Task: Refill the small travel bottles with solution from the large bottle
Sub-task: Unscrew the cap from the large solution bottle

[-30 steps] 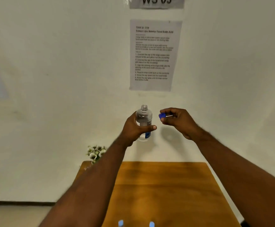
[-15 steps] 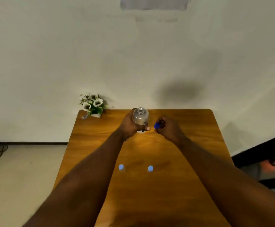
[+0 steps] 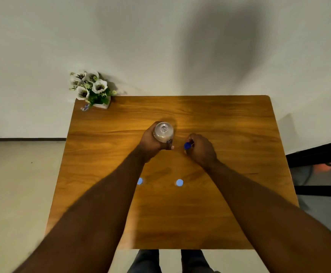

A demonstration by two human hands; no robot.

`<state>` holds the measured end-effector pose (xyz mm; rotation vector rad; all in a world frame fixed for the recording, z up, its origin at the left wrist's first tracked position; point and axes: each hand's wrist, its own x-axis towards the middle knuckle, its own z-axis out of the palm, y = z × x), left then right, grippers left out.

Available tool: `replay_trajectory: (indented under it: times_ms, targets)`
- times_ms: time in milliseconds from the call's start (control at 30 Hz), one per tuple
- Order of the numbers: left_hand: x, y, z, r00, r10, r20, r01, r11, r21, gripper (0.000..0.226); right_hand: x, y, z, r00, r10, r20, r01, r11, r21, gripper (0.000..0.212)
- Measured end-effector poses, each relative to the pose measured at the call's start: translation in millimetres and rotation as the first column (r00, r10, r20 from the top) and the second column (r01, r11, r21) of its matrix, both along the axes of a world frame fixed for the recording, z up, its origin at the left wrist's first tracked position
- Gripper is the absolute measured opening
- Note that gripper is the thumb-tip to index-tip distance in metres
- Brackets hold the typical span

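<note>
We look straight down at a wooden counter set against a pale wall. Our left hand is wrapped around the body of the large bottle, holding it upright above the middle of the counter; its neck is open, and we see down into the bare mouth. Our right hand, just beside it, is curled with the fingertips pinching the dark blue cap. Closer to us, two small travel bottles stand well apart from each other, seen only as pale blue caps from above: one is partly hidden by our left forearm, the other is in the open. Both look capped, so nothing has been poured yet. The large bottle is clear plastic; how much solution it holds we cannot tell from above. We judge it light to moderate in weight, smooth and a little squeezable, so a firm grip around the middle, as now, suits pouring without forcing liquid out. The travel bottles look tiny and light, likely to tip; each is best held by the body while its cap is twisted off. A small pot of white flowers sits at the far left corner.
</note>
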<state>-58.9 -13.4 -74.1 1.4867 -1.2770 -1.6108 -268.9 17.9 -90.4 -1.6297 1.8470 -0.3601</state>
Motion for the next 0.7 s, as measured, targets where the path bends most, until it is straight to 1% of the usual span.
replay_trajectory:
  times_ms: [100,300,467,567,633,700]
  targets:
    - [1.7,3.9,-7.7,1.000,-0.001,-0.010,0.001,1.000,0.003,0.083,-2.8,-6.5,-5.3,1.000,-0.005,-0.023,0.005,1.000,0.028,0.028]
    - [4.9,13.4,-19.7,1.000,0.028,0.006,-0.028,1.000,0.000,0.085,-3.0,-14.7,-13.6,0.995,0.040,-0.096,-0.035,0.998,0.057,0.038]
    - [5.8,12.9,-21.9,1.000,0.018,0.022,-0.017,1.000,-0.024,0.084,-0.2,-17.1,-19.9,0.990,0.063,-0.130,-0.054,0.996,0.072,0.045]
    - [6.4,12.5,-24.1,1.000,0.004,0.025,-0.004,1.000,-0.014,0.084,1.1,-17.8,-21.8,0.987,0.063,-0.147,-0.052,0.996,0.078,0.048]
    - [7.1,13.7,-25.3,0.999,-0.004,0.036,0.005,1.000,-0.013,0.087,1.2,-17.2,-22.2,0.986,0.065,-0.152,-0.054,0.996,0.075,0.048]
    - [9.1,14.2,-25.1,0.999,-0.022,0.044,0.023,0.999,-0.027,0.096,1.1,-15.7,-22.0,0.985,0.072,-0.155,-0.060,0.995,0.079,0.051]
